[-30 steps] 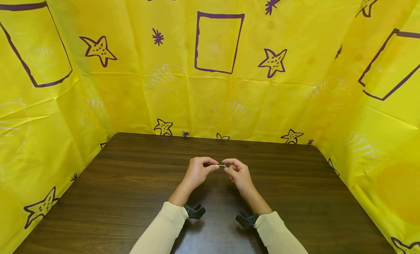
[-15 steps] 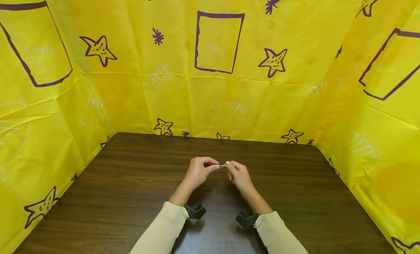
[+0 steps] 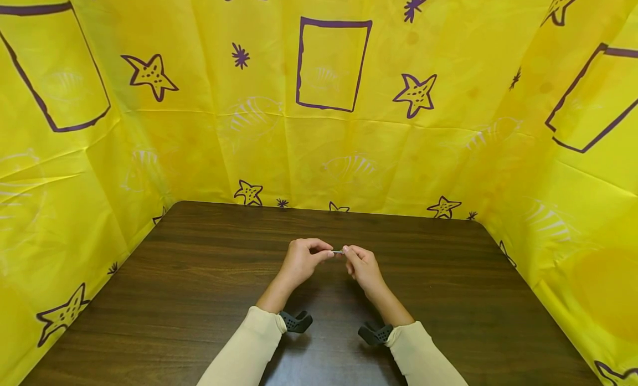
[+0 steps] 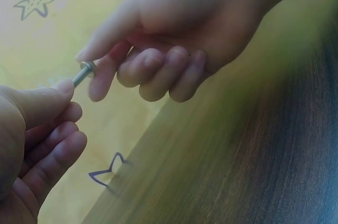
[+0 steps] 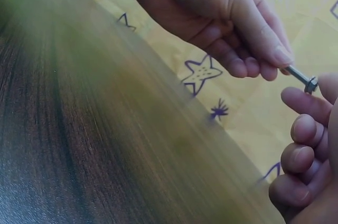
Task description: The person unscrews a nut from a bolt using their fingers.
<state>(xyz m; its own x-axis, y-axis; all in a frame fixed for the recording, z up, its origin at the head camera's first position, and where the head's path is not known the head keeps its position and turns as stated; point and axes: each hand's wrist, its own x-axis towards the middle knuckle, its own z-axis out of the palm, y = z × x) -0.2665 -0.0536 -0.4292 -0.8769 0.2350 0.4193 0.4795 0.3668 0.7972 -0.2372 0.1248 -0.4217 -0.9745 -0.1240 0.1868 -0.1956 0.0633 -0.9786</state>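
While left hand [image 3: 299, 262] pinches bolt [image 5: 298, 74], right hand [image 3: 365, 268] apparently pinches end [image 5: 312, 84].

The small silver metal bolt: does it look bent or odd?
Nothing stands out: the visible part of the small silver metal bolt looks straight, though the left hand hides one end. The yellow cloth with purple drawings shows only creases.
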